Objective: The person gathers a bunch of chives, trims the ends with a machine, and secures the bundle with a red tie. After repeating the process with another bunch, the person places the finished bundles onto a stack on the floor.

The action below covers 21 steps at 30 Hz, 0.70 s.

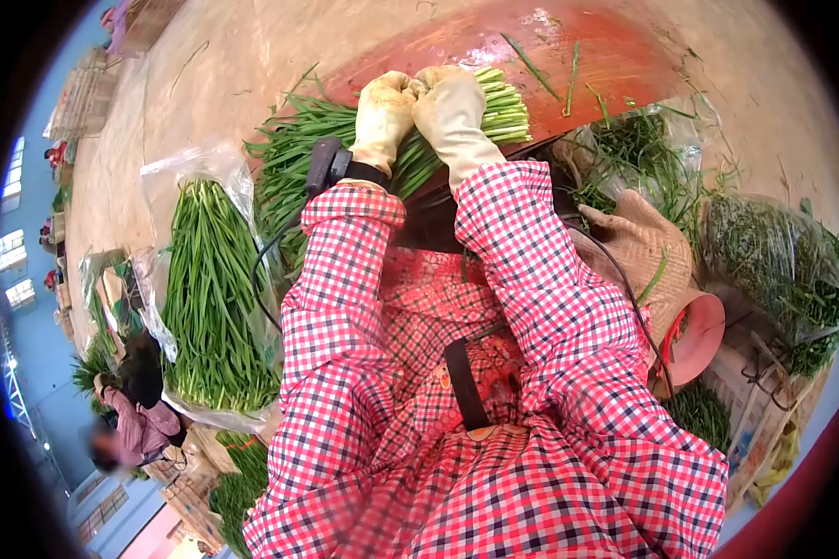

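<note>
Both my hands wear cream gloves and meet at the top of a bundle of long green stalks [322,130] with pale cut ends on the right. My left hand [383,114] has its fingers curled down on the bundle. Beside it, touching, my right hand [449,110] is closed in the same way near the pale ends. Whatever sits between the fingertips is too small to make out. The bundle lies at the edge of a red surface [382,70]. A black device is strapped to my left wrist.
Left of me, a clear plastic bag holds a large stack of green stalks [213,298]. At right are bags of loose greens [764,265], a woven sack [643,247] and a pink tub [697,337]. A person [140,424] sits at lower left.
</note>
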Tool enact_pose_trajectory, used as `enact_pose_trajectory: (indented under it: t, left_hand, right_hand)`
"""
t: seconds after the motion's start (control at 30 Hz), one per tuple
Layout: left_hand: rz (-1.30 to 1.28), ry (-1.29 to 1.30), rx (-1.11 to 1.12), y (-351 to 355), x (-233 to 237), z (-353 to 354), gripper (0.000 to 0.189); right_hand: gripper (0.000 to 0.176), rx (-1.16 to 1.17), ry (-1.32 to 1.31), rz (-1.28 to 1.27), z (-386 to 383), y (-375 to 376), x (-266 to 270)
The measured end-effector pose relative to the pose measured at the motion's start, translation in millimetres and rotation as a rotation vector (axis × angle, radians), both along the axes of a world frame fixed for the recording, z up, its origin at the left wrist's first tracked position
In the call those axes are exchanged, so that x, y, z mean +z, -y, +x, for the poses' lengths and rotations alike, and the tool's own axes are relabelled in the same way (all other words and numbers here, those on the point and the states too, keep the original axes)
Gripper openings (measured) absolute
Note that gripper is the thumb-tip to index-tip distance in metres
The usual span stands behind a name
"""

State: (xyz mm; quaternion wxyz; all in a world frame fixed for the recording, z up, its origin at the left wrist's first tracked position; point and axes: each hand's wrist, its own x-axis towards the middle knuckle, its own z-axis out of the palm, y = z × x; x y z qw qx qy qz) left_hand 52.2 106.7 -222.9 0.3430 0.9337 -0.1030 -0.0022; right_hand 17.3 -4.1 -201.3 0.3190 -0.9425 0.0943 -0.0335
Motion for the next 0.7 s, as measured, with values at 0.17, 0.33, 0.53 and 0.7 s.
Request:
enact_pose_trajectory:
  t: [0.17,0.33,0.53,0.7]
  left_hand:
    - [-0.016,-0.125,0.067,1.3,5.1,1.9,0.024]
    - [-0.227,-0.108,-0.090,-15.2,-29.3,24.3,0.027]
    - [-0.023,-0.114,0.023,-5.7,-6.8,11.1,0.026]
    - [-0.001,-0.088,0.061,-2.6,-3.1,3.6,0.022]
  right_hand:
    - [0.021,0.083,0.108,-0.241,6.7,-3.0,-6.4]
    - [0.022,0.050,-0.115,-0.271,18.9,-16.3,13.2]
    - [0.021,0.041,0.075,-0.119,6.8,-7.6,-2.9]
    - [0.016,0.002,0.338,0.027,1.6,-6.9,-28.8]
